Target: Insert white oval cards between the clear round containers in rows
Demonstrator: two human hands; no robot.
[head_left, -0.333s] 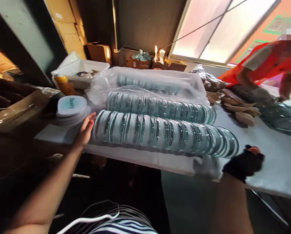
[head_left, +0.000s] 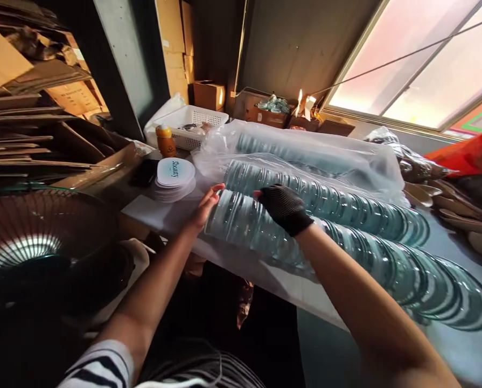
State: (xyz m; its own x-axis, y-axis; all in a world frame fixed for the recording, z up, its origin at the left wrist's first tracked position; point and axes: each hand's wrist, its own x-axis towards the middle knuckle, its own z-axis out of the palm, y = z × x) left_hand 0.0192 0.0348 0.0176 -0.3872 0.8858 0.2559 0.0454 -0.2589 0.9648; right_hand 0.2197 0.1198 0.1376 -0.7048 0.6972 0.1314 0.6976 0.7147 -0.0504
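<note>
A long row of clear round bowl-like pieces (head_left: 370,264) lies on its side along the front of the table, the pieces nested closely. At its left end is my left hand (head_left: 204,207), bare, its fingers stretched and touching or very near the end piece. My right hand (head_left: 284,207), in a black glove with a bare fingertip, lies over the top of this row near its left part. Its fingers are curled; what they hold, if anything, is hidden. Behind runs a second row of the same clear pieces (head_left: 346,202).
Clear plastic wrap (head_left: 370,143) covers a further row at the back. A stack of white round cards (head_left: 175,171), an orange bottle (head_left: 165,141) and a white basket (head_left: 208,116) stand at left. A fan (head_left: 42,242) is near left. Brown scoop-shaped pieces (head_left: 467,210) lie right.
My right hand has moved left from beyond the row's right end onto its left part. My left hand stays at the left end. The view has turned left, and the co-worker is mostly out of view.
</note>
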